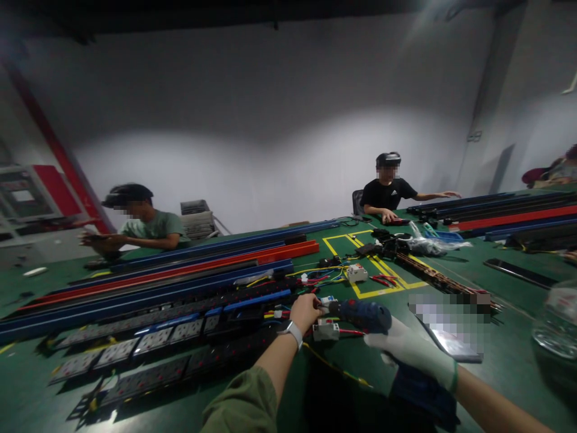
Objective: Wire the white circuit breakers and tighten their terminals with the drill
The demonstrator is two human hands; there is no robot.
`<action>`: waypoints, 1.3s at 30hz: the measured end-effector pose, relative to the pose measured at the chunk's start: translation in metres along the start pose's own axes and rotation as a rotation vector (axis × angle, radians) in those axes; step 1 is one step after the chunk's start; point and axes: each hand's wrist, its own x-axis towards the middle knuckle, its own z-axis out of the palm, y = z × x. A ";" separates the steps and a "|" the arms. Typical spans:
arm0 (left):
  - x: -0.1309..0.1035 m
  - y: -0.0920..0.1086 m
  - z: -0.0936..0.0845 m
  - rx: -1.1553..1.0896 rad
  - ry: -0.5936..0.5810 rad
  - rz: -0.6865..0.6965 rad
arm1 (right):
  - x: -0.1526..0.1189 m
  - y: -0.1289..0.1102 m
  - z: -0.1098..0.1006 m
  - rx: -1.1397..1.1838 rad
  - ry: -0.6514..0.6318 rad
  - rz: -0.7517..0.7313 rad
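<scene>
My left hand, with a watch on its wrist, has its fingers closed on a small white and blue part at the middle. My right hand, in a white glove, grips a dark blue power screwdriver. The tool lies level and points left, its tip close to my left fingertips. Just below the tip is a grey-white breaker block with red wires. A similar block lies farther back among coloured wires.
Socket strips and blue and red rails fill the left of the green table. Wire bundles, a phone and a clear container lie right. Two people sit across the table; another is partly visible far right.
</scene>
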 end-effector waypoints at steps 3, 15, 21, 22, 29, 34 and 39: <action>-0.002 0.004 -0.003 0.018 -0.011 -0.022 | 0.000 -0.003 0.001 0.007 -0.003 -0.012; -0.003 0.009 -0.008 0.026 -0.044 -0.053 | -0.002 -0.007 0.004 0.025 -0.017 -0.023; -0.002 0.007 -0.007 0.009 -0.048 -0.042 | -0.001 -0.001 0.004 0.019 -0.021 -0.032; -0.003 0.007 -0.007 0.009 -0.048 -0.042 | -0.001 0.000 0.005 0.015 -0.014 -0.032; -0.004 0.009 -0.010 0.009 -0.045 -0.055 | 0.002 0.009 0.006 -0.008 0.021 -0.030; -0.006 0.012 -0.012 -0.012 -0.060 -0.059 | 0.004 0.012 0.004 -0.016 -0.002 -0.011; -0.005 0.012 -0.013 -0.002 -0.056 -0.059 | 0.004 0.011 0.005 0.000 0.019 0.006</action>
